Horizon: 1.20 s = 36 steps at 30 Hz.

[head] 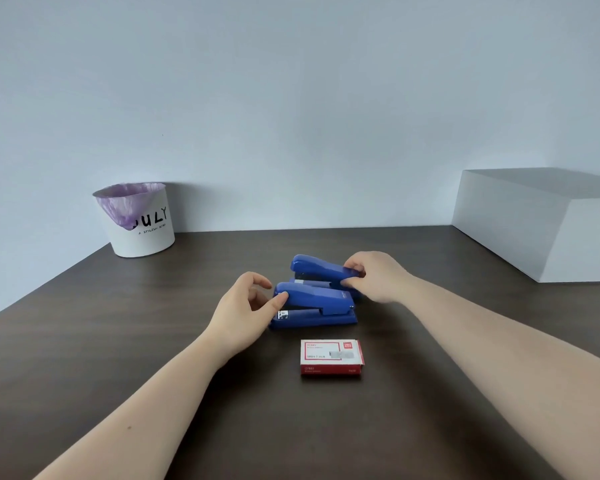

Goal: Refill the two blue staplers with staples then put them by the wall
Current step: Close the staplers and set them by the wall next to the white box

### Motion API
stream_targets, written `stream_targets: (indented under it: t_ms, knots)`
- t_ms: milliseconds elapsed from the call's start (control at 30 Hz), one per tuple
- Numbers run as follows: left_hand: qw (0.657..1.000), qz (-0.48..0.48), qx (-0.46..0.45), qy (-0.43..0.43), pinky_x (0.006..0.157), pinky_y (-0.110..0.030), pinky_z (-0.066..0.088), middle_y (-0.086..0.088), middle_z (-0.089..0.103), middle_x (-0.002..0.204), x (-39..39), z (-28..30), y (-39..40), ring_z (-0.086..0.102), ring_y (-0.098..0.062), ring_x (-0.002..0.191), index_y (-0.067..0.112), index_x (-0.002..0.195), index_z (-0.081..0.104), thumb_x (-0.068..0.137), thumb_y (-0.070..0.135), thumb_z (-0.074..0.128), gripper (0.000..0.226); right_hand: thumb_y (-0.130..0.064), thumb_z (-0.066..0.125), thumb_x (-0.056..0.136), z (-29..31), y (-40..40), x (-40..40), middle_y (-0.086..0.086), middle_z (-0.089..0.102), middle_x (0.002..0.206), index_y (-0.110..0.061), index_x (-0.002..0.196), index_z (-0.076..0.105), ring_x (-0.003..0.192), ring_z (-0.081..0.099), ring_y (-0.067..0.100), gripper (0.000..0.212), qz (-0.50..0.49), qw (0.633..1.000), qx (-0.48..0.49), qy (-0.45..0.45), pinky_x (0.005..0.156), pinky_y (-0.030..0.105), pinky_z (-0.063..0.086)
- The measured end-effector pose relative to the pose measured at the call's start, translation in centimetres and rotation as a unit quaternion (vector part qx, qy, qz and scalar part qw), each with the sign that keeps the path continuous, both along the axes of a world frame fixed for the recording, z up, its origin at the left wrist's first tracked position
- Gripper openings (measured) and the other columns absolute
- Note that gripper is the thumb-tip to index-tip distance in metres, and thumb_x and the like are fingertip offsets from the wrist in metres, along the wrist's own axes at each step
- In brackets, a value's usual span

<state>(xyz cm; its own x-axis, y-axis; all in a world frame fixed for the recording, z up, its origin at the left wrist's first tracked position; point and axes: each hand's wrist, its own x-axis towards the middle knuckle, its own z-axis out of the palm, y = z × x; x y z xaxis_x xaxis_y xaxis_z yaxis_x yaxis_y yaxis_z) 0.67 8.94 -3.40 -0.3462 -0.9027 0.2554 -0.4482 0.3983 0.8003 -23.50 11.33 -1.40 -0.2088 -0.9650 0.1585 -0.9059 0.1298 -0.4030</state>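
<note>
Head view: two closed blue staplers (314,303)

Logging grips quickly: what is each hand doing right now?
Left hand: open, thumb touching the near stapler.
Right hand: closed on the far stapler.

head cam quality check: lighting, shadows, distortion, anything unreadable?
Head view: soft even light, no glare; faint shadows under the near stapler and staple box. Wide-angle bending shows in the table edges. Box print is too small to read; both hands sharp, no motion blur.
</note>
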Motion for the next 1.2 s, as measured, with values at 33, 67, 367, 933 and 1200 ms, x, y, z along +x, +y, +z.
stream_targets:
  t_ms: [33,67,367,933,1200]
  knots:
    - [1.0,-0.003,0.001,0.0,0.081,-0.038,0.055,-0.002,0.071,0.079,0.0,0.0,0.0,0.066,-0.02,0.078,0.029,0.097,0.052,0.083,0.038,0.062,0.02,-0.03,0.062,0.086,-0.3,0.1,-0.6,0.006,0.066,0.109,-0.015,0.111,0.061,0.094,0.058,0.023,0.029,-0.023,1.0,-0.013,-0.001,0.082,0.032,0.047]
    - [1.0,-0.006,0.002,-0.003,0.082,-0.038,0.054,-0.001,0.071,0.08,-0.1,0.0,0.0,0.066,-0.019,0.079,0.029,0.1,0.053,0.084,0.039,0.062,0.021,-0.031,0.062,0.085,-0.5,0.3,-1.3,0.006,0.066,0.106,-0.014,0.108,0.061,0.09,0.057,0.023,0.028,-0.05,0.998,-0.024,-0.007,0.077,0.031,0.045]
    - [1.0,-0.001,0.011,-0.014,0.076,-0.031,0.054,0.001,0.07,0.081,-0.9,0.8,0.7,0.064,-0.014,0.073,0.026,0.116,0.056,0.086,0.033,0.061,0.031,-0.027,0.057,0.083,-1.1,2.0,-4.3,0.005,0.058,0.086,-0.011,0.094,0.052,0.076,0.053,0.023,0.021,-0.179,0.982,-0.047,-0.034,0.06,0.03,0.041]
    - [0.972,0.146,0.136,0.121,0.087,-0.039,0.057,-0.009,0.071,0.082,-6.7,2.2,-2.8,0.069,-0.017,0.068,0.007,0.089,0.062,0.08,0.034,0.069,0.03,-0.028,0.056,0.083,-1.7,4.1,-7.9,0.004,0.054,0.078,-0.012,0.087,0.044,0.068,0.05,0.022,0.021,-0.197,0.976,-0.069,-0.055,0.052,0.03,0.035]
    - [0.978,0.115,0.052,-0.168,0.06,-0.029,0.047,-0.002,0.058,0.052,-11.2,2.4,-1.5,0.057,-0.018,0.053,0.009,0.07,0.054,0.079,0.06,0.054,0.051,-0.031,0.058,0.082,-1.9,4.0,-9.0,0.001,0.052,0.073,-0.013,0.086,0.045,0.068,0.052,0.019,0.022,-0.167,0.982,-0.064,-0.069,0.06,0.035,0.043]
